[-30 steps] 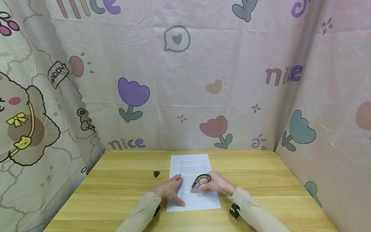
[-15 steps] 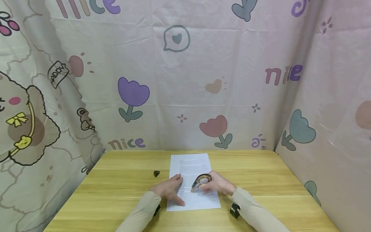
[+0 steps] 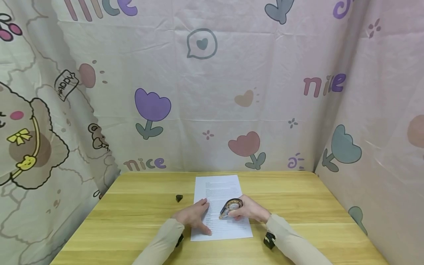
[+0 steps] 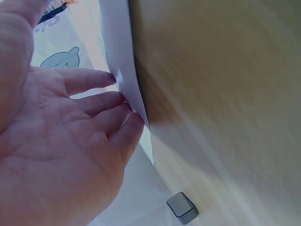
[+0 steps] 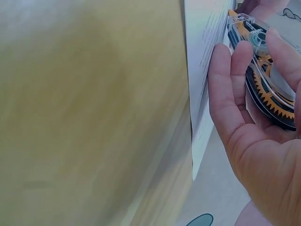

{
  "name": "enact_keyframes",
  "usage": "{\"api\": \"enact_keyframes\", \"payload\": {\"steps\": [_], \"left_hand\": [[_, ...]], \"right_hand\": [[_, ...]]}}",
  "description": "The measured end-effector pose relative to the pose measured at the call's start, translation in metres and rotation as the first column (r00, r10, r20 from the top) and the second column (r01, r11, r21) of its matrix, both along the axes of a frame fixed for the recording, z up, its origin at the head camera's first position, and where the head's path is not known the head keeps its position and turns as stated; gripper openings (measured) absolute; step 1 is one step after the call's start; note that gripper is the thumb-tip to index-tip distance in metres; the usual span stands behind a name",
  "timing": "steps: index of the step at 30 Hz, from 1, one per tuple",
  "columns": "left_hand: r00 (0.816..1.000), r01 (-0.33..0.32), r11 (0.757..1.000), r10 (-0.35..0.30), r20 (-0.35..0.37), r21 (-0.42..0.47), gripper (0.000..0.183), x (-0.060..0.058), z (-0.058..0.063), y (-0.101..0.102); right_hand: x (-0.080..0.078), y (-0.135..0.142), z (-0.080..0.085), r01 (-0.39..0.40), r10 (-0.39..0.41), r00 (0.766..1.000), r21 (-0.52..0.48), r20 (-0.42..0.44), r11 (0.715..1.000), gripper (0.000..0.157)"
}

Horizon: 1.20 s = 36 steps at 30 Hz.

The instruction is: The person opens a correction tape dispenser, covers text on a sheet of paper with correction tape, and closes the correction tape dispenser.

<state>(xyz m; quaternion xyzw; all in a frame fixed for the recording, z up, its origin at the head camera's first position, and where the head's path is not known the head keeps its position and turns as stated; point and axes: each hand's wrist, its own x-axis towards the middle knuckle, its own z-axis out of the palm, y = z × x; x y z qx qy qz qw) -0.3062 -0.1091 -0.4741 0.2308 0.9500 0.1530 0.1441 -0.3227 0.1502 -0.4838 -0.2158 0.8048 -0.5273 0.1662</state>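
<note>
A printed sheet of paper (image 3: 218, 198) lies on the wooden table (image 3: 139, 217). My left hand (image 3: 195, 215) lies flat on the sheet's left edge, its fingers (image 4: 94, 103) straight on the paper (image 4: 124, 66). My right hand (image 3: 248, 210) grips a clear correction-tape dispenser (image 3: 229, 208) with orange gears (image 5: 265, 82), its tip down on the paper (image 5: 202, 47) near the sheet's middle.
A small dark cap (image 3: 179, 198) lies on the table left of the sheet; it is seen as a small grey block (image 4: 182, 207) in the left wrist view. Patterned cloth walls (image 3: 212, 92) close in the table on three sides.
</note>
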Motion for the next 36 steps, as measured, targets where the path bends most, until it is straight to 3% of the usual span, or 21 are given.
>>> {"api": "enact_keyframes", "payload": {"steps": [36], "left_hand": [[1.0,0.022,1.0,-0.022,-0.021,0.01,0.108,0.001,-0.001,0.0]], "right_hand": [[0.001,0.011,-0.001,0.024,-0.024,0.999,-0.016,0.039,1.0,0.02]]}}
